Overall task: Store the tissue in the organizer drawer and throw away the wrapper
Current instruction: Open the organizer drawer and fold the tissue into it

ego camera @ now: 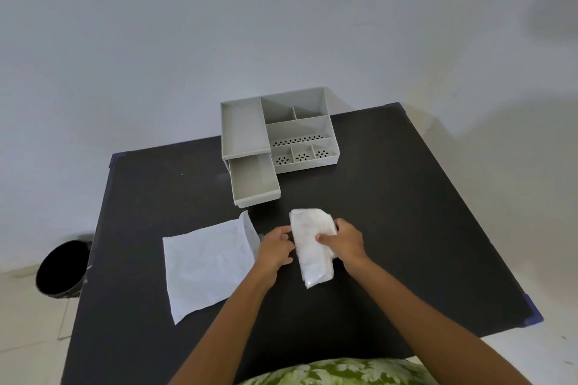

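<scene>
A person in a green leaf-patterned top is leaning over a black desk, both bare arms reaching forward to a white tissue pack lying near the desk's middle. The right hand is clenching the pack's right side, thumb pressed onto its top; the left hand is curling loosely at the pack's left edge, fingertips just touching it, grasping nothing firmly. Whether the pack's clear wrapper is already breached cannot be told.

Just left of the pack, one unfolded tissue sheet is lying flat on the desk, its far corner turned up. Beyond the pack, toward the desk's far edge, a grey organizer is standing with its lower drawer pulled out toward the person and looking empty. Far left of the pack, off the desk and down on the floor, a black bin is waiting.

The step in hand appears to be drawing tissue out of the wrapper. The next move probably calls for the right hand to pin the pack while the left pulls the contents free, then carrying the tissue forward into the open drawer and dropping the empty wrapper in the bin.
</scene>
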